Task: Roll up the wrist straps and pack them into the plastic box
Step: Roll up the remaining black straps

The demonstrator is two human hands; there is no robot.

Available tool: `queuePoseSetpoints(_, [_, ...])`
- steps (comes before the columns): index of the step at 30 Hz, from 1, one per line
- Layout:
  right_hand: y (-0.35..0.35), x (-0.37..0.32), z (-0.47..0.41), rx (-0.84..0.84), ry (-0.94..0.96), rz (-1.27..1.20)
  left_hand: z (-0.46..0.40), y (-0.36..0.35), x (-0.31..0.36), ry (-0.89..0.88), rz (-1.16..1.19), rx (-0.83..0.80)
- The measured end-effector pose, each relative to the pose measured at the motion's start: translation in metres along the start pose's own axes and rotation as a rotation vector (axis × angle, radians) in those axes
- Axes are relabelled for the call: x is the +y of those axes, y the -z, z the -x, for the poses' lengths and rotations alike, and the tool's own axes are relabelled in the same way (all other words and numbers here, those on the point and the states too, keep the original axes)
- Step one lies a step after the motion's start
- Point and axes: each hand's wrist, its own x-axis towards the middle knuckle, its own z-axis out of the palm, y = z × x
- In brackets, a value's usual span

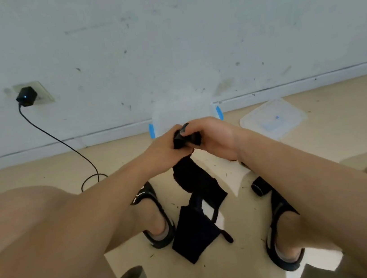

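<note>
A black wrist strap hangs from both hands, its upper end wound into a small roll between them. My left hand grips the roll from the left and my right hand pinches it from the right. The strap's loose tail drops to the floor between my feet. A rolled black strap lies on the floor beside my right forearm. The clear plastic box with blue clips stands against the wall just beyond my hands, partly hidden by them.
The box's clear lid lies on the floor to the right. A black charger sits in a wall socket at left, its cable trailing over the floor. My knees and sandalled feet flank the strap.
</note>
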Motion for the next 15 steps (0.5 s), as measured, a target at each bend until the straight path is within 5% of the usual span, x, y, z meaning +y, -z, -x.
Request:
queuePoseSetpoints(4, [0.005, 0.011, -0.01, 0.264, -0.023, -0.259, -0.005, 0.011, 0.001, 0.04, -0.075, 0.161])
queuePoseSetpoints(7, [0.02, 0.049, -0.013, 0.414, -0.228, -0.048, -0.006, 0.025, 0.001, 0.09, 0.074, 0.299])
queuePoseSetpoints(15, [0.036, 0.15, -0.024, 0.237, -0.571, 0.557, -0.023, 0.028, -0.02, 0.223, 0.279, 0.403])
